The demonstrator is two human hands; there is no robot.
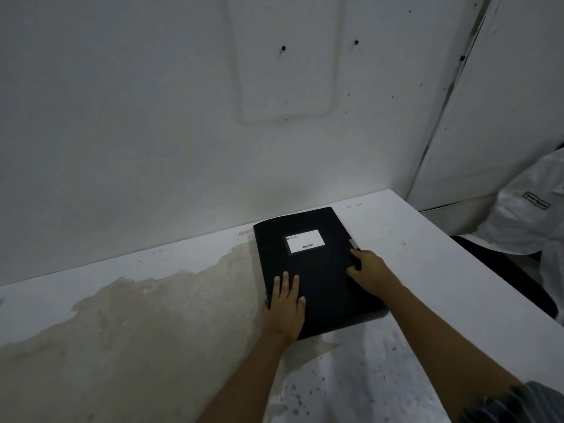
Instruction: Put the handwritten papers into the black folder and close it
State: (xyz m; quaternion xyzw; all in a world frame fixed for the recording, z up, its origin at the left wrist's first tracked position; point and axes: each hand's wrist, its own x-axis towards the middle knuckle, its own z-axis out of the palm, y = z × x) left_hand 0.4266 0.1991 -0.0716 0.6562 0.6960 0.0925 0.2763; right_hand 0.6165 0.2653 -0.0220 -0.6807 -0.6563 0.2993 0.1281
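You worked at a white table (406, 236) set against a white wall (152, 117); a large tan stain (137, 325) covered the table's left part, and dark specks marked the near surface. At the far right, a white garment (531, 206) hung beside the table.

The black folder (317, 270) lay flat on the table, near the wall, its cover down and its white label (305, 241) facing up. No handwritten papers were visible outside it; whether they sat inside could not be confirmed from this view.

Your left hand (287, 306) lay flat and unclenched on the cover's near-left corner, fingers extended, thumb at the spine edge. Your right hand (369, 270) rested at the right edge, fingers bent toward the small grey closure tab (354, 243). Whether those fingers gripped the tab or only pressed beside it could not be determined.

Judged from this position, the task stood at or near its end. Possible faults:

- The cover could spring back up if you lifted both hands before the tab had seated.
- Sheets could protrude or crease at the right edge if they were misaligned inside.
- The folder could slide toward the wall under uneven pressure from your right hand.
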